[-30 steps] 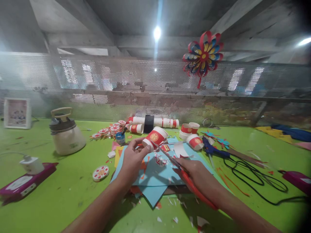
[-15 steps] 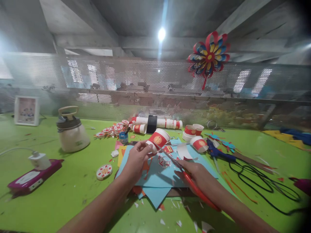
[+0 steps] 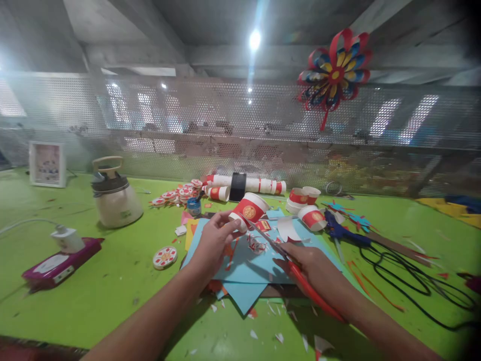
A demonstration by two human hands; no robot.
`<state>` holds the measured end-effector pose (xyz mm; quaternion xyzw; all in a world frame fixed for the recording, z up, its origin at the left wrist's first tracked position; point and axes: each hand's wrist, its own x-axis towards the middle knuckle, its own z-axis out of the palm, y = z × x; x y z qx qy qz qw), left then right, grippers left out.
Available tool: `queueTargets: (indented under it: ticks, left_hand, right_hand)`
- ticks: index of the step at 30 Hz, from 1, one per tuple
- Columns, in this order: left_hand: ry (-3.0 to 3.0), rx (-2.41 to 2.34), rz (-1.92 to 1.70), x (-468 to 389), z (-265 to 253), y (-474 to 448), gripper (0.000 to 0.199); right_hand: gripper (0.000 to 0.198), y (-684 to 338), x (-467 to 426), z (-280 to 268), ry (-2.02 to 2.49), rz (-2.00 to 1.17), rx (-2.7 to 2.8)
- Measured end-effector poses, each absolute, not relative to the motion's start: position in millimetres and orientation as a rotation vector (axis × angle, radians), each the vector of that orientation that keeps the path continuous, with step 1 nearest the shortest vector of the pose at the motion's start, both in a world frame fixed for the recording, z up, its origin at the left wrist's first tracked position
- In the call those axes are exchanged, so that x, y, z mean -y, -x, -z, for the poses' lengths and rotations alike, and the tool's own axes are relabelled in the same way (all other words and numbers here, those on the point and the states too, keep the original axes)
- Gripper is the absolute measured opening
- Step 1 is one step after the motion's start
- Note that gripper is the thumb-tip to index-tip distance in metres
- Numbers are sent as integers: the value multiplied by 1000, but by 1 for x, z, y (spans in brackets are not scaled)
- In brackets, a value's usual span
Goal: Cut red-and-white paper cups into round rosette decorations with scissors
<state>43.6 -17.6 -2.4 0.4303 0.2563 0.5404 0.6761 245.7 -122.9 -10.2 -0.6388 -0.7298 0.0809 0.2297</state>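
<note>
My left hand (image 3: 220, 234) is closed on the lower end of a red-and-white paper cup (image 3: 252, 204), tilted with its mouth up and to the right. In my right hand (image 3: 306, 258) is a pair of scissors (image 3: 313, 295) with red handles. The blades point up and left, their tips at the cup's side near its gold emblem. Whether the blades have cut into the wall I cannot tell. Under both hands lie blue paper sheets (image 3: 240, 265) with small red-and-white scraps (image 3: 256, 244) on them. A curved white paper piece (image 3: 288, 229) rests to the right of the cup.
More paper cups (image 3: 312, 218) and a blue glue gun (image 3: 340, 230) with a looping black cable are at right. A cut-out disc (image 3: 164, 257), blue jar (image 3: 194, 206), large bottle (image 3: 116, 203) and purple power strip (image 3: 62, 265) are at left. Stacked cups (image 3: 263, 185) lie behind.
The camera view has shifted slightly, so the surroundings sit a little higher and further right. Both hands keep their grips, with the scissors still at the cup.
</note>
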Motion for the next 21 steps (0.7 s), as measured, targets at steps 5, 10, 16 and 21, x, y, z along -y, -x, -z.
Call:
queueTargets:
  ticks: [5, 10, 16, 21]
  left_hand:
    - [-967, -578, -1201, 13, 3, -40, 37]
    - [-1031, -635, -1269, 15, 8, -46, 45]
    - [-1082, -681, -1307, 17, 11, -48, 46]
    - [-1029, -611, -1279, 16, 5, -45, 41]
  right_hand:
    - [28, -247, 117, 10, 1675, -314, 2023]
    - [32, -241, 111, 17, 1609, -407, 1968]
    - [29, -232, 122, 7, 1619, -357, 1936]
    - [28, -233, 126, 1, 1617, -338, 1962]
